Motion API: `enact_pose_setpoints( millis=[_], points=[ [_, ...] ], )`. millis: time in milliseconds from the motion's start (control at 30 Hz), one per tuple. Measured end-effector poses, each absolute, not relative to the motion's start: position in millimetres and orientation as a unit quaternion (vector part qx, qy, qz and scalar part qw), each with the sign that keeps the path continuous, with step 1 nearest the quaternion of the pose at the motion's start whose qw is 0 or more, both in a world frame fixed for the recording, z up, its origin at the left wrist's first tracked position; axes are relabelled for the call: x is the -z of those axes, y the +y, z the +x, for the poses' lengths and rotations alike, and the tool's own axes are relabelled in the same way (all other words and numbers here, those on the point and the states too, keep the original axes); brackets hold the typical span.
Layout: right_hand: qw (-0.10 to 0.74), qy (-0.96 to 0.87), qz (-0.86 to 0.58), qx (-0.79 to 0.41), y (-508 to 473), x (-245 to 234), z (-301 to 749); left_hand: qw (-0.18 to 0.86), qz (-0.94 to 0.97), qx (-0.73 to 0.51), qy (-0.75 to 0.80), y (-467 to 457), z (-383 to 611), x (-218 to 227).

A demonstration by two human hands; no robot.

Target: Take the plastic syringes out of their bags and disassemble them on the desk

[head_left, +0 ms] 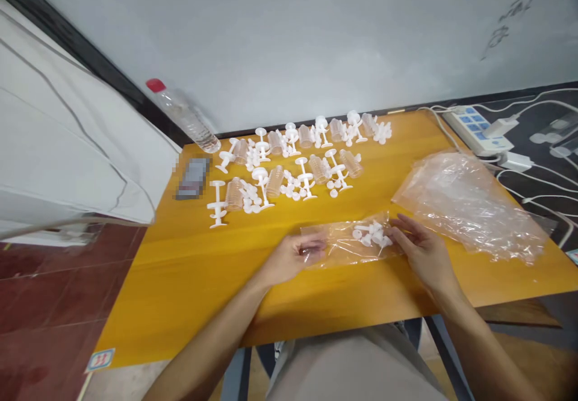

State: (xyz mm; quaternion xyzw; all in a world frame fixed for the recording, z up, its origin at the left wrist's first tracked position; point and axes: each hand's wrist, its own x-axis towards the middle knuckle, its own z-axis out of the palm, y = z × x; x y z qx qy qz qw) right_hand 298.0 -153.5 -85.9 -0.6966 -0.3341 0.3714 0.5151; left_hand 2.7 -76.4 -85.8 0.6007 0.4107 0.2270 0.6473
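Observation:
A clear plastic bag (pixel 341 250) lies stretched between my hands above the front of the table. Several small white plastic parts (pixel 372 233) are gathered in its right end. My left hand (pixel 289 259) is closed on the bag's left end, with the fingers seen through the film. At the opposite end, my right hand (pixel 424 250) pinches the bag's edge close to the white parts. Beyond the bag stand two rows of white plunger-like plastic pieces (pixel 304 178), clear ribbed cylinders (pixel 274 181) and heaps of small white caps (pixel 250 196).
A pile of clear plastic bags (pixel 469 202) covers the table's right side. Behind it are a power strip (pixel 481 130) and white cables. At the back left, a red-capped bottle (pixel 187 118) leans near a blurred phone-like object (pixel 193 178). A whiteboard (pixel 289 40) borders the table (pixel 189 292).

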Motion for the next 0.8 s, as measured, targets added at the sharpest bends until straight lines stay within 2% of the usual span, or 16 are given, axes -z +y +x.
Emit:
enact_pose_setpoints(
  millis=[133,333,500,800],
  points=[
    [0.544,-0.348,-0.676,-0.356,-137,71,297,0.687,0.534,-0.232,0.436,-66,-3,86],
    [0.565,-0.398,-0.666,-0.28,-126,33,286,0.609,0.603,-0.28,0.432,-64,-5,84],
    [0.563,-0.411,-0.68,-0.229,-120,36,288,0.578,0.593,-0.309,0.468,-70,-3,92],
    [0.517,-0.42,-0.71,-0.229,-125,54,306,0.381,0.723,-0.339,0.466,-76,-7,98]
  ],
)
